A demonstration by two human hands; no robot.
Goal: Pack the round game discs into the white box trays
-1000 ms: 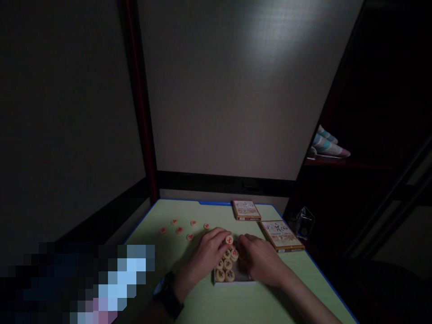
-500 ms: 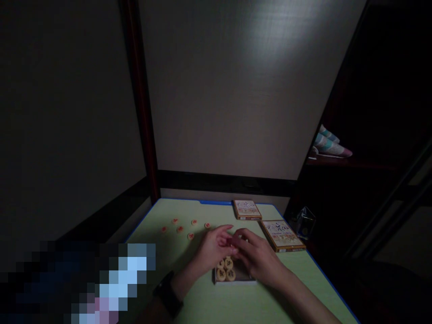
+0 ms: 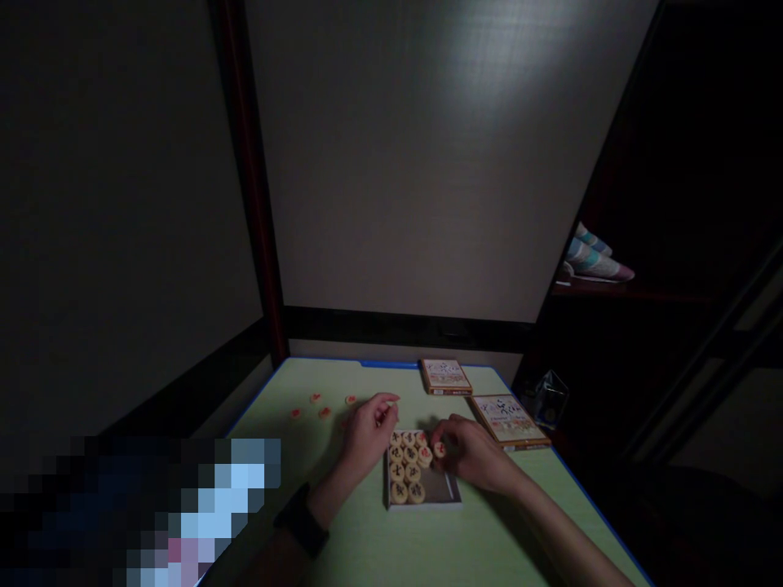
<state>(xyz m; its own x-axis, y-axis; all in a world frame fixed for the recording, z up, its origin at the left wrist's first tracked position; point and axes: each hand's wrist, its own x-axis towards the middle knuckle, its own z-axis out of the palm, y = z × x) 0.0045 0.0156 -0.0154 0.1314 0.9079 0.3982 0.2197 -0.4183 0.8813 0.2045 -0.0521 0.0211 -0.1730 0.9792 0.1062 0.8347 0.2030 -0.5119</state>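
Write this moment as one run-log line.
right hand: holding red-marked piece at box | left hand: near box, no piece visible | loose pieces: on table

The tray (image 3: 437, 487) has free room near-right; black-lettered pieces (image 3: 412, 473) block its left.

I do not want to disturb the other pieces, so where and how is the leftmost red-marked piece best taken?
The leftmost red-marked piece is probably best pinched by opposite edges of its round rim, with the left hand coming from above and the near side: it lies flat, a low disc, and the nearest loose pieces are to its right and beyond.
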